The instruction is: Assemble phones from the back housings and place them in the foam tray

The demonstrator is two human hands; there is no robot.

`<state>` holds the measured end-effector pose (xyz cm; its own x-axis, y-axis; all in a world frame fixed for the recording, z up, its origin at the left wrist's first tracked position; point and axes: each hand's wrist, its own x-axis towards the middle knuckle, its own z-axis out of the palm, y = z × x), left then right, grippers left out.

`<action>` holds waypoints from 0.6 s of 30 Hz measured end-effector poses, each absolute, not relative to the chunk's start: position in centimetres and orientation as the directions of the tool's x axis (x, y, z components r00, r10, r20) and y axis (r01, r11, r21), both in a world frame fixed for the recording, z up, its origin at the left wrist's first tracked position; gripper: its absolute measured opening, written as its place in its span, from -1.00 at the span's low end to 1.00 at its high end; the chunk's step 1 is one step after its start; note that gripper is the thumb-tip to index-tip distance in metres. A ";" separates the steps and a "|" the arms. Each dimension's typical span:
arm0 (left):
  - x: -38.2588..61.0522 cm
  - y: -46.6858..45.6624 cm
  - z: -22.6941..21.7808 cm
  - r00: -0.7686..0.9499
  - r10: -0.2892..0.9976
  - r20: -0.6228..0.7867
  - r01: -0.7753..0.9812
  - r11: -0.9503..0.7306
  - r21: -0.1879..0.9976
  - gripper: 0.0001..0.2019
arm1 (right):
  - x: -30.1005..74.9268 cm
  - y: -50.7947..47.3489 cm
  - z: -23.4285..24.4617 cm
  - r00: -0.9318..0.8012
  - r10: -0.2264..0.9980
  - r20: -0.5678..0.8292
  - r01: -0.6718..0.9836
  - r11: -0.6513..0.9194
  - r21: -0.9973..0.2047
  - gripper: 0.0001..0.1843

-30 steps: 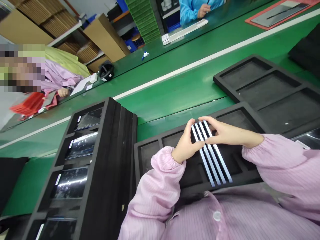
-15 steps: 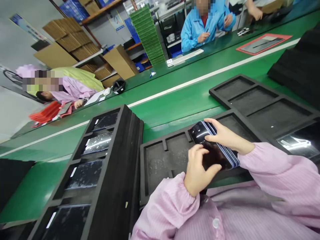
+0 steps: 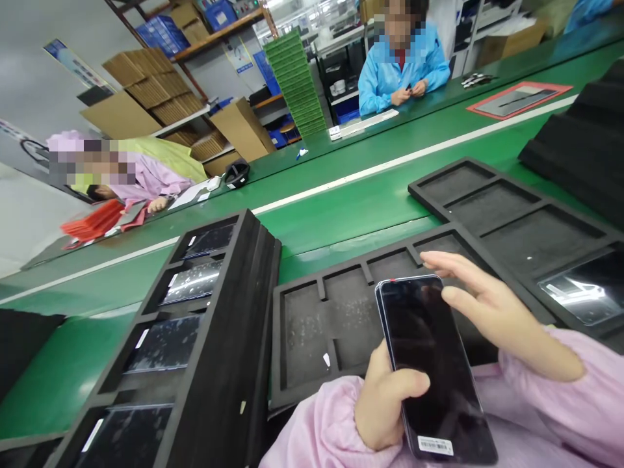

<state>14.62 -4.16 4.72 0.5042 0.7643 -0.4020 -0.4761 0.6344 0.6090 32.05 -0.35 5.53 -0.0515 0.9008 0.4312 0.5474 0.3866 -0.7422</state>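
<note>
My left hand point(image 3: 383, 403) grips a stack of black glossy phones point(image 3: 431, 364) from the left edge, the top screen facing up, with a white barcode label near its lower end. My right hand point(image 3: 492, 312) hovers just right of the stack with fingers stretched out, holding nothing; whether it touches the stack's edge is unclear. Below both hands lies a black foam tray point(image 3: 312, 325) with bare compartments.
A tall stack of black foam trays point(image 3: 229, 338) holding phones stands to the left. Another foam tray point(image 3: 507, 208) lies at right, a phone in its near pocket. More black foam point(image 3: 580, 149) is piled far right. Two people sit across the green conveyor point(image 3: 341, 201).
The phone stack turned from edge-on to screen-up and came closer to me. My right hand let go of it and opened; my left hand now carries it alone.
</note>
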 end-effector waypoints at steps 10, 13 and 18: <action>13.6 -4.7 5.1 0.529 0.760 -0.377 -0.369 0.606 0.705 -0.57 | 31.7 -1.9 9.7 -0.582 0.481 0.656 0.581 0.810 -0.080 -0.77; 13.4 -4.7 5.8 0.533 0.755 -0.381 -0.408 0.624 0.667 -0.61 | 32.5 -4.1 10.7 -0.726 0.389 0.566 0.446 0.894 -0.042 -0.80; 13.3 -3.9 5.9 0.461 0.798 -0.389 -0.423 0.583 0.693 -0.74 | 31.7 -3.3 12.1 -0.923 0.173 0.343 0.156 0.985 -0.077 -0.76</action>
